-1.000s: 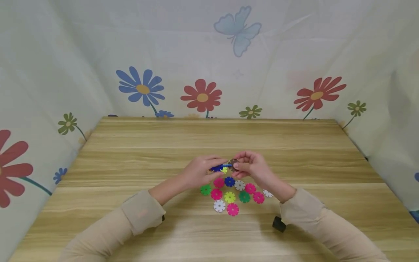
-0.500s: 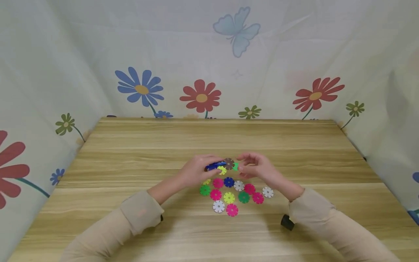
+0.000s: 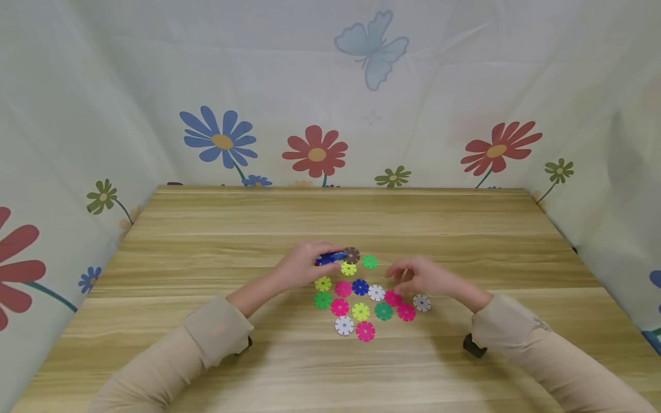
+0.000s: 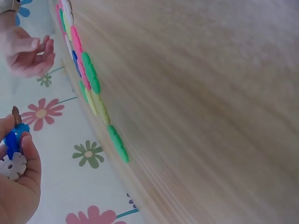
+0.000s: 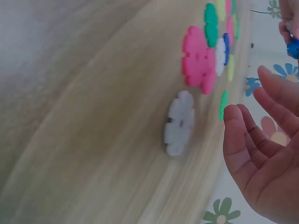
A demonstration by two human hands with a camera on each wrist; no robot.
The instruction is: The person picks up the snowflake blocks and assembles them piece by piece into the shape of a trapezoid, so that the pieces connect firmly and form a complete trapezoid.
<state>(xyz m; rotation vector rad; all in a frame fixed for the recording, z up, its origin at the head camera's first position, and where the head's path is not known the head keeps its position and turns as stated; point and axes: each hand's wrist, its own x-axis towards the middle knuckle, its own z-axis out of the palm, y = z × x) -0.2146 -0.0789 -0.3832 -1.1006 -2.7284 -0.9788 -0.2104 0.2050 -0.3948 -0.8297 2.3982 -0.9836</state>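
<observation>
My left hand (image 3: 300, 265) pinches a small cluster of joined snowflake discs between fingers and thumb. Blue discs (image 3: 330, 257) and a brown disc (image 3: 352, 255) show in the head view; in the left wrist view a white disc (image 4: 13, 166) is also part of it. How the discs interlock is partly hidden by the fingers. My right hand (image 3: 427, 276) hovers over the right side of the loose discs, fingers loosely bent, with nothing in it. Nearest to it are a pink disc (image 3: 393, 297) and a white disc (image 3: 422, 303).
Several notched discs lie flat in loose rows on the wooden table (image 3: 232, 218), among them a light green disc (image 3: 369, 261), a yellow disc (image 3: 361, 311) and a dark green disc (image 3: 384, 311). A flower-printed curtain (image 3: 423, 103) encloses the back and sides.
The right hand has let go of the brown disc on the cluster and moved right and toward the near edge. My left hand has carried the cluster slightly left, uncovering yellow and light green discs.
</observation>
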